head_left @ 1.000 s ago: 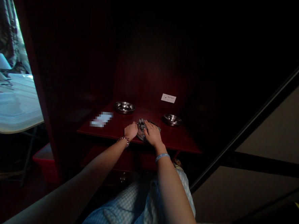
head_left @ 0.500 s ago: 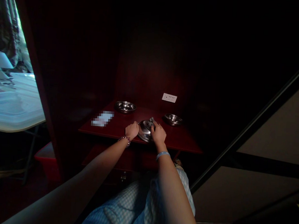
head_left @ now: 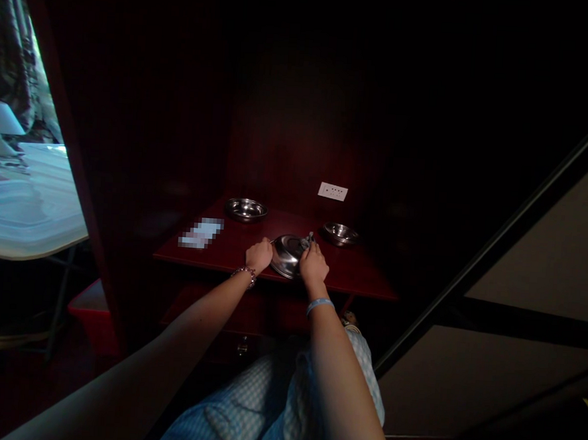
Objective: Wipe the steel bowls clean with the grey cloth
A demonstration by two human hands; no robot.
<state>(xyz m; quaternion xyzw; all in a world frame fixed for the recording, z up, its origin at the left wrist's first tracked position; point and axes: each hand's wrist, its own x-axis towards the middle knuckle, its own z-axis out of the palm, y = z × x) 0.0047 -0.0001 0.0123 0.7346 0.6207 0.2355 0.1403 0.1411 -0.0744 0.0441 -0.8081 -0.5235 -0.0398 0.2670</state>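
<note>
A shiny metal bowl (head_left: 286,258) rests upside down near the front edge of the dark red desk surface (head_left: 212,258). My left hand (head_left: 259,255) is closed on the bowl's left rim. Closed around a crumpled grey cloth (head_left: 307,241), my right hand (head_left: 314,264) is at the right side of the same bowl. Two more metal bowls stand upright farther back, one at the left (head_left: 245,209) and one at the right (head_left: 340,233).
A blurred-out pale rectangle (head_left: 201,233) lies on the desk's left part. A white socket plate (head_left: 332,191) is on the back wall. Outside the dark side panel at far left are a pale table (head_left: 30,217) and a red bin (head_left: 93,314).
My right hand and the grey cloth have shifted slightly right across the bowl, uncovering more of its base. My left hand has stayed at the rim.
</note>
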